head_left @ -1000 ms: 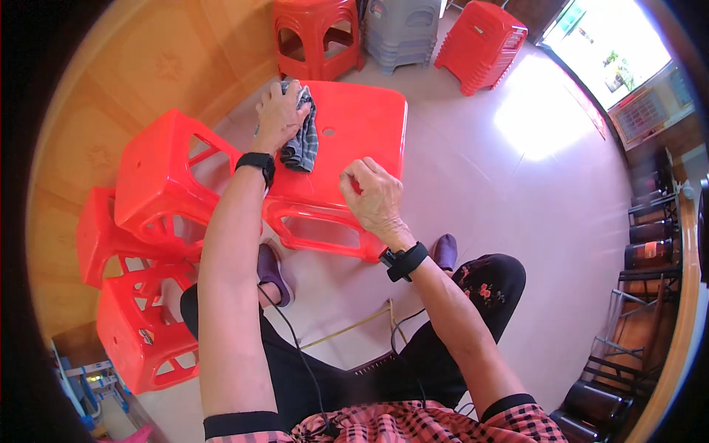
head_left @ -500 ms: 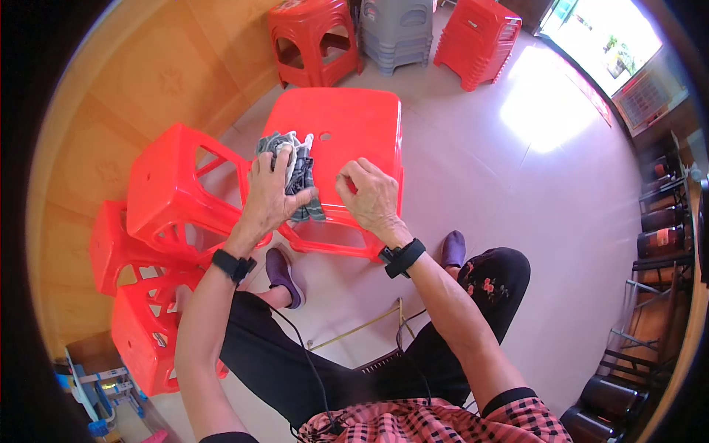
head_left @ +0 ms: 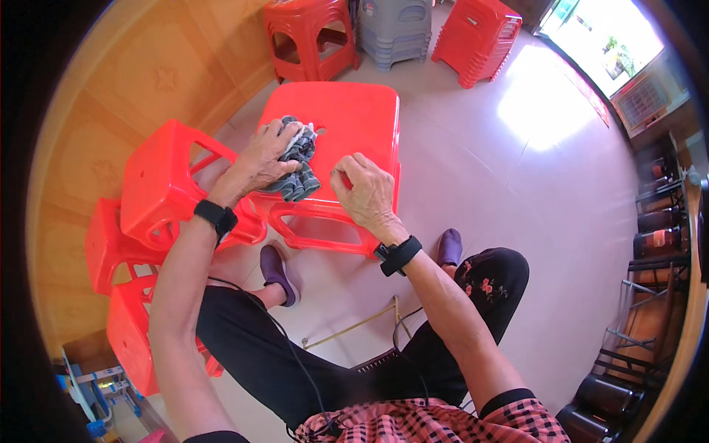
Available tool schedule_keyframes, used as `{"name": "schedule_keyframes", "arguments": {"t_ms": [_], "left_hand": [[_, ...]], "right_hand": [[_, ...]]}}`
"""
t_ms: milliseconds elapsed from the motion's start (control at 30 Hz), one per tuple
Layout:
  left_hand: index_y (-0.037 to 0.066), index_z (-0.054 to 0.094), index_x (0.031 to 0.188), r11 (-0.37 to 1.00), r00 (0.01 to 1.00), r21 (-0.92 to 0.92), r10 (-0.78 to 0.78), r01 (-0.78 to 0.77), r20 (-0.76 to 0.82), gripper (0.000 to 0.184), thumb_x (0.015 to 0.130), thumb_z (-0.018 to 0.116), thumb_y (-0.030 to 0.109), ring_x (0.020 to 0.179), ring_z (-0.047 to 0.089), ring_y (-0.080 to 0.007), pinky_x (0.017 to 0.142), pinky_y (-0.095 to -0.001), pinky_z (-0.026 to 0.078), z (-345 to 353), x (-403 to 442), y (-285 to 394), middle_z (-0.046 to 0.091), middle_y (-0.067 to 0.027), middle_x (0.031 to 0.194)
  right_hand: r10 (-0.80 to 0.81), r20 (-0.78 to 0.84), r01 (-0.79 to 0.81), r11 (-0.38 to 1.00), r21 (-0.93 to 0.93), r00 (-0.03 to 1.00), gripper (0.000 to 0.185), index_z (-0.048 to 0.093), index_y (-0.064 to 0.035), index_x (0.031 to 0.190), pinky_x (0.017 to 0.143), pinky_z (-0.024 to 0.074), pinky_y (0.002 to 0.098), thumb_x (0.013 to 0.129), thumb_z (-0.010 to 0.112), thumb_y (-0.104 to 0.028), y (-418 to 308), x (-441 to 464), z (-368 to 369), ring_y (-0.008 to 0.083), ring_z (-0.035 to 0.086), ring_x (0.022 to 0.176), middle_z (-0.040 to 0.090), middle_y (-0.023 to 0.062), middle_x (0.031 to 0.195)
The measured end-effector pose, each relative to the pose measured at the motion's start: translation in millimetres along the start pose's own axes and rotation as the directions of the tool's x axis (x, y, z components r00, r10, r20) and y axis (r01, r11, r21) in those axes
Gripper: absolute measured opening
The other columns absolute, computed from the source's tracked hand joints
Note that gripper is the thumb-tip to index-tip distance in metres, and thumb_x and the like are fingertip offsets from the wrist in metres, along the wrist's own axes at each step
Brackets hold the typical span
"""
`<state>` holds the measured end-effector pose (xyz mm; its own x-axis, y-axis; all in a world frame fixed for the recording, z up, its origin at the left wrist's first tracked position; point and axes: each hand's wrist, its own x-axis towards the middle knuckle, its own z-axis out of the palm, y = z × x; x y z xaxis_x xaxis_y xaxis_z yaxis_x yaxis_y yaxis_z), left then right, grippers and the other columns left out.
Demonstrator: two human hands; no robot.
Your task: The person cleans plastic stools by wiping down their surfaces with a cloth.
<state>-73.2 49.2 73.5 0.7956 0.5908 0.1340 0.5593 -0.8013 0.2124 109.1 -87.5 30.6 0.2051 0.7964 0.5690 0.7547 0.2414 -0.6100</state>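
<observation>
A red plastic stool [head_left: 354, 118] with a small hole in its seat stands in front of me. My left hand [head_left: 264, 159] is closed on a grey checked cloth [head_left: 299, 166], which lies bunched on the left part of the seat, near its front edge. Over the right front part of the seat is my right hand [head_left: 366, 188], its fingers curled and the thumb near the index finger. Nothing can be made out between those fingers. Both wrists wear black bands.
Several red stools [head_left: 166, 173] stand at the left beside a wooden wall [head_left: 148, 81]. Stacks of red [head_left: 314, 37], grey [head_left: 395, 33] and red [head_left: 478, 40] stools are at the back. Dark jars [head_left: 657, 242] line the right side. Thin cables hang over my legs.
The left hand has drawn the cloth from the back left of the seat toward its front, and the cloth has bunched up. My right hand has stayed nearly in place.
</observation>
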Motion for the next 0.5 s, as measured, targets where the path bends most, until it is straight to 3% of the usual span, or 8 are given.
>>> {"name": "schedule_keyframes", "arguments": {"t_ms": [133,267,333,500], "left_hand": [[0.009,0.044,0.131,0.994,0.979,0.023,0.109,-0.106,-0.170,0.065,0.074,0.072,0.026,0.112,0.046,-0.0404,0.095,-0.0467,0.040,16.1,8.2,1.2,0.047,-0.0185,0.119],[0.010,0.046,0.130,0.989,0.993,-0.113,0.082,-0.091,-0.081,0.061,0.076,0.070,0.027,0.108,0.048,-0.0408,0.094,-0.0474,0.040,10.6,30.3,-6.5,0.048,-0.0191,0.118],[0.010,0.046,0.130,0.992,1.000,-0.123,0.015,-0.017,-0.016,0.060,0.077,0.068,0.029,0.106,0.049,-0.0412,0.092,-0.0475,0.040,7.1,44.4,-0.5,0.049,-0.0198,0.118],[0.009,0.044,0.131,0.992,0.986,0.006,-0.124,0.125,-0.108,0.061,0.079,0.067,0.031,0.106,0.049,-0.0406,0.090,-0.0474,0.041,25.4,69.2,8.3,0.049,-0.0200,0.115]], "right_hand": [[-0.029,-0.017,0.029,1.000,-0.002,0.999,0.012,0.056,-0.0069,0.078,0.057,0.0473,0.0404,0.079,0.064,-0.015,-0.1,0.6,0.8,0.0266,0.060,0.070,0.055,0.0082,0.073],[-0.022,0.001,0.023,0.999,-0.036,1.000,0.011,0.057,-0.0074,0.078,0.057,0.0474,0.0400,0.078,0.065,-0.014,-2.9,0.9,0.7,0.0265,0.060,0.068,0.055,0.0080,0.073],[-0.024,-0.012,0.023,0.998,-0.052,1.000,0.010,0.057,-0.0076,0.078,0.057,0.0474,0.0398,0.078,0.065,-0.014,-2.8,2.4,0.9,0.0264,0.060,0.067,0.056,0.0081,0.073],[-0.019,-0.008,0.019,0.998,-0.053,1.000,0.010,0.057,-0.0074,0.078,0.056,0.0473,0.0398,0.078,0.065,-0.014,-2.1,3.1,3.8,0.0262,0.060,0.067,0.056,0.0083,0.073]]}}
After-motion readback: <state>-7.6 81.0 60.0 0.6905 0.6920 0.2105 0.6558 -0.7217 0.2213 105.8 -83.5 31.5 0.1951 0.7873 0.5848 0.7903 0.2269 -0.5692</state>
